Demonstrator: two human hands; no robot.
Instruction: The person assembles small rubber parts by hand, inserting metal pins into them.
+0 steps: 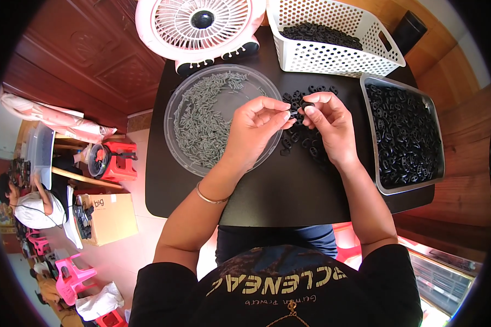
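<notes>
My left hand (256,128) and my right hand (333,125) meet above the middle of the table, fingertips almost touching. Between the left thumb and fingers is a small, slim greyish piece (294,113), its end pointing toward the right hand. The right thumb and forefinger pinch a small black plastic part (306,104). Under the left hand stands a round clear tub (169,122) with many small grey-green, spring-like pieces (202,133). Loose black plastic parts (287,143) lie beneath and between the hands, some hidden by them.
A metal tray (372,147) full of black parts sits at the table's right. Behind stand a white perforated basket (333,64) of dark pieces and a pink fan (202,24). At far left, another person (38,207) sits near a cardboard box (114,218) and a red stool (120,163).
</notes>
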